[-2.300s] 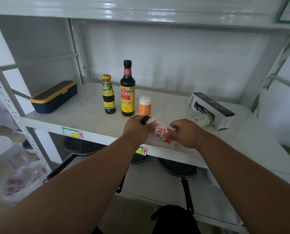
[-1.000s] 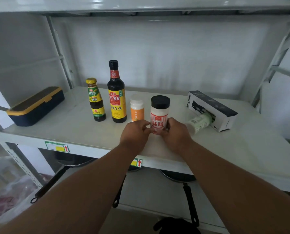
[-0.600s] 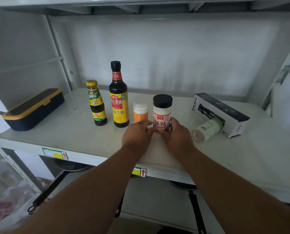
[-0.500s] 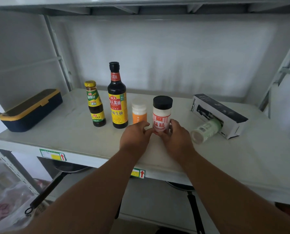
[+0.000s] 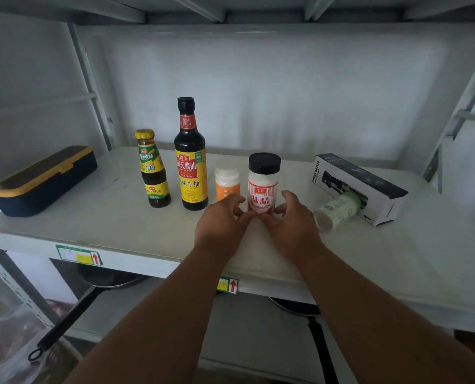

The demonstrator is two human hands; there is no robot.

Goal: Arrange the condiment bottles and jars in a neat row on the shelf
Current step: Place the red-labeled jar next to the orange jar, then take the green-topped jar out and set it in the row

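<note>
- Up on the white metal shelf (image 5: 98,217), four condiment containers stand upright in a row, running left to right.
- Farthest left is a small dark sauce bottle with a yellow cap and green-yellow label (image 5: 151,169); just beside it stands a tall dark soy sauce bottle with a black cap and red-yellow label (image 5: 190,156).
- Next comes a short orange jar with a white lid (image 5: 226,182); its lower front is hidden behind the left hand's fingers.
- At the right end of the row is a white powder jar with a black lid and red-white label (image 5: 263,184), close beside the orange jar.
- Both hands reach to the base of this jar: the left hand (image 5: 221,227) and the right hand (image 5: 293,225) have loosely curled, spread fingers, with fingertips at the jar's bottom edge. Whether they press it or merely touch it cannot be told, and the jar's foot is covered by them.
- Well to the right, a pale green cylindrical bottle (image 5: 337,210) lies on its side, its far end tucked into an open black-and-white cardboard box (image 5: 369,184).
- At the far left sits a navy lidded box with yellow trim (image 5: 41,180), its near-left corner cut off by the shelf post.
- On the lower shelf, dark pans with long black handles (image 5: 64,328) are only partly visible.
</note>
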